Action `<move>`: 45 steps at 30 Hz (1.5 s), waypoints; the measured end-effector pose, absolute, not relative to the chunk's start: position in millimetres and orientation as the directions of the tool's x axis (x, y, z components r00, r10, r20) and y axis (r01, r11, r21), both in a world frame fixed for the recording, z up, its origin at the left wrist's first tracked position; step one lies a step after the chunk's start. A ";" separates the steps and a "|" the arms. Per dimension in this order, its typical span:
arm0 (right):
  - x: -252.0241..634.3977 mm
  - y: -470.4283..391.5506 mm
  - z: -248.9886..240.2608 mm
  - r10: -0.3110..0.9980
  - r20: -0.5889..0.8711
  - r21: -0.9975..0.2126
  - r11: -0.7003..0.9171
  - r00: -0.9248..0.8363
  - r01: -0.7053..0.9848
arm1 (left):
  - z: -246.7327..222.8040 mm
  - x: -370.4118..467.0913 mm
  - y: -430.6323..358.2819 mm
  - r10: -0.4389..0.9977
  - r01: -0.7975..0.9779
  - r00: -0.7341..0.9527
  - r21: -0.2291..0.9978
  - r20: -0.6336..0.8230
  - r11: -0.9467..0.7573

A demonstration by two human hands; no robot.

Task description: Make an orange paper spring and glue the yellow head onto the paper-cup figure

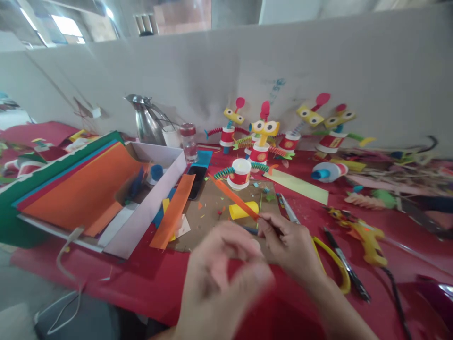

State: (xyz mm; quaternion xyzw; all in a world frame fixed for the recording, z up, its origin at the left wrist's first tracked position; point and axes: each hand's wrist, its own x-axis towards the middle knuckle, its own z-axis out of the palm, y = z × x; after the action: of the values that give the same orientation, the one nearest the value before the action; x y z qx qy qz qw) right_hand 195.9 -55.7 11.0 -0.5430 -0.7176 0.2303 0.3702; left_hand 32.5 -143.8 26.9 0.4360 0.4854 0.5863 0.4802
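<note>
My right hand pinches the lower end of a narrow orange paper strip, which slants up and left over a brown cardboard sheet. Closer to me, my left hand is blurred. Its fingers are curled with the thumb apart, and I see nothing in it. On the cardboard lies a yellow paper tube, just behind the strip. Beyond it stands a red and white paper cup with green folded-paper arms. Yellow-handled scissors are partly hidden by my right hand and forearm.
Several finished paper-cup figures stand by the wall. A box of coloured paper is on the left, near a steel jug and glass jar. At right lie a yellow glue gun and a black pen.
</note>
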 end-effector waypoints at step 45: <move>196.9 -40.9 -3.4 0.959 -0.014 -0.267 0.269 -0.283 0.925 | 22.6 -30.1 -11.3 0.928 -0.657 -0.363 0.685 0.081 -0.316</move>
State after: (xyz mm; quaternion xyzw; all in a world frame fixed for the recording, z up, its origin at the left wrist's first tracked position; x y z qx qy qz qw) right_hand 196.9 -40.9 -3.4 -0.5940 -0.7930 0.1122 0.0749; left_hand -30.1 -11.3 22.6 0.2395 0.2838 0.7751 0.5112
